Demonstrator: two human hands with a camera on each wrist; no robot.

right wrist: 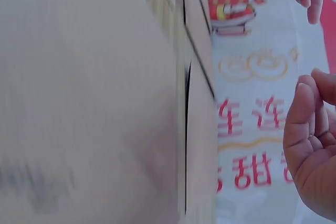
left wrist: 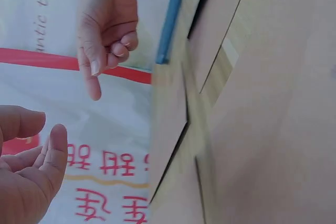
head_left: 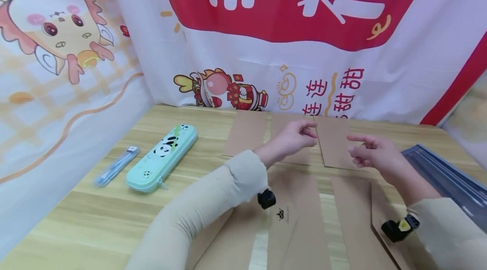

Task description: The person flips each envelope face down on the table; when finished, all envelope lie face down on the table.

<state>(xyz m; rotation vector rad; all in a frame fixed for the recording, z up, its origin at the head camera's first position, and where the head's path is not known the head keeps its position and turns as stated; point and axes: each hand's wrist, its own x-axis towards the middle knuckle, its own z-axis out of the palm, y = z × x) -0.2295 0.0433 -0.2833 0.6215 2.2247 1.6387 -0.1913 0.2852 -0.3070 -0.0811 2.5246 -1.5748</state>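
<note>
Both hands hover over a table with several flat brown paper pieces laid in two rows. My left hand hangs above the middle brown piece of the back row, its fingers loosely bent around nothing. To its right, my right hand is near the right brown piece, index finger extended and the others loosely curled, holding nothing. Under my left forearm lies a brown envelope with a small crown print. Both wrist views show the left hand and right hand apart, with nothing between their fingers.
A mint panda pencil case and a clear packet of slim blue items lie on the left. At the right edge stands a blue-grey translucent tray, partly behind the right arm. Printed cloth hangs behind the table.
</note>
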